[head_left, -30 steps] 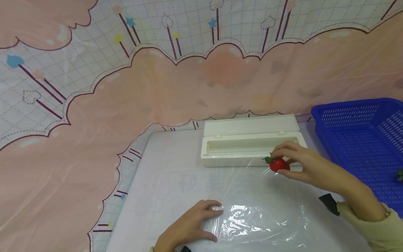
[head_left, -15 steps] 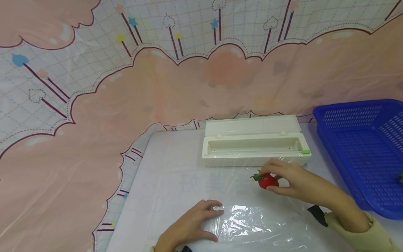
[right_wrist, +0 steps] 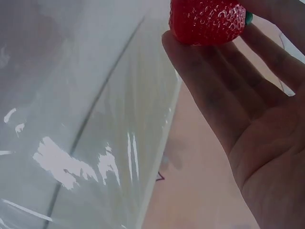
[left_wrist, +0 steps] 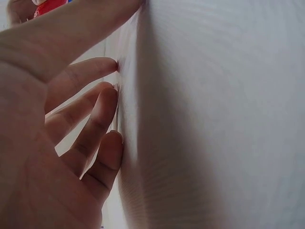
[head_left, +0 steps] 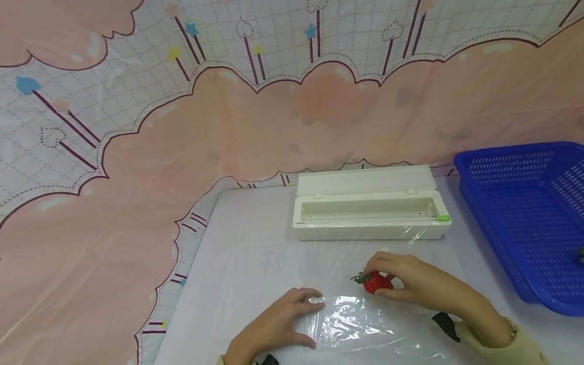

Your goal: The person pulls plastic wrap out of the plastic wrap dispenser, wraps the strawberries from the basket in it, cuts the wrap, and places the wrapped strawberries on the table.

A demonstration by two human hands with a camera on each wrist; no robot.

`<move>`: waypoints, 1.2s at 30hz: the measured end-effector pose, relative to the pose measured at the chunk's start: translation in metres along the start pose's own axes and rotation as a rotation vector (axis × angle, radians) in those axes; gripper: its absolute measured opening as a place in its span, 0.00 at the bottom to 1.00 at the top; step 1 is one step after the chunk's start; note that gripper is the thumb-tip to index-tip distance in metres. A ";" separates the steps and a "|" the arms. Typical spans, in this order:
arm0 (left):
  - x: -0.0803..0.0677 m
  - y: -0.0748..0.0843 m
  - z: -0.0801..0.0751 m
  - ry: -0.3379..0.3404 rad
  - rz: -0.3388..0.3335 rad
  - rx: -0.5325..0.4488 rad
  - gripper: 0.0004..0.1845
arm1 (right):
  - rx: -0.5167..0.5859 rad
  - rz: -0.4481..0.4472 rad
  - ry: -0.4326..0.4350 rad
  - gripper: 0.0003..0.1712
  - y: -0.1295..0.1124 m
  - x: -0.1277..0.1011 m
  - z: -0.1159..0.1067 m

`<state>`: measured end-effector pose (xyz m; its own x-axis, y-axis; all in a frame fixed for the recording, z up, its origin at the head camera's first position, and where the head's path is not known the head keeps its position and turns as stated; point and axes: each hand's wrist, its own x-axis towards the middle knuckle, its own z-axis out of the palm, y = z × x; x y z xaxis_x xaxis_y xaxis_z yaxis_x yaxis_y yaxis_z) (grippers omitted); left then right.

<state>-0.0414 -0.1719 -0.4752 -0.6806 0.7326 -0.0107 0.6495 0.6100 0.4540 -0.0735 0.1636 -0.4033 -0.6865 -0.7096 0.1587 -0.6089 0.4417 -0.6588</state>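
Grip: the right hand [head_left: 410, 284] pinches a strawberry [head_left: 376, 282] between thumb and fingertips, fingers curled round it; the left hand [head_left: 278, 324] lies flat, fingers spread and straight, pressing down the sheet of plastic wrap [head_left: 365, 324] and holding nothing.

Head view: against the white wrap box [head_left: 369, 215], the strawberry now sits well in front of it, over the near part of the wrap; a second ago it was just beside the box's front right corner. The right hand has carried it forward and leftward, toward the left hand. The left hand has not shifted. The blue basket [head_left: 524, 213] stands to the right of the box. Judgement: the fruit is about to be set on the sheet.

Left wrist view: the fingers [left_wrist: 90, 124] touch the wrap edge on the white surface, straight.

Right wrist view: the strawberry [right_wrist: 207, 21] rests at the fingertips [right_wrist: 190, 52], above the glossy wrap [right_wrist: 71, 157], not yet touching it.
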 end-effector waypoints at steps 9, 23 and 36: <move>0.001 -0.001 0.000 -0.001 0.006 -0.008 0.39 | 0.004 -0.014 -0.053 0.13 0.002 0.002 0.019; 0.000 0.001 -0.002 -0.007 0.004 -0.007 0.39 | 0.032 0.040 -0.141 0.12 0.003 0.001 0.040; 0.001 -0.001 -0.002 -0.029 -0.021 -0.025 0.39 | 0.034 0.013 -0.138 0.12 0.008 0.001 0.051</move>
<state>-0.0433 -0.1719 -0.4740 -0.6833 0.7287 -0.0459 0.6264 0.6174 0.4758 -0.0591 0.1383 -0.4462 -0.6320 -0.7734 0.0490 -0.5847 0.4343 -0.6852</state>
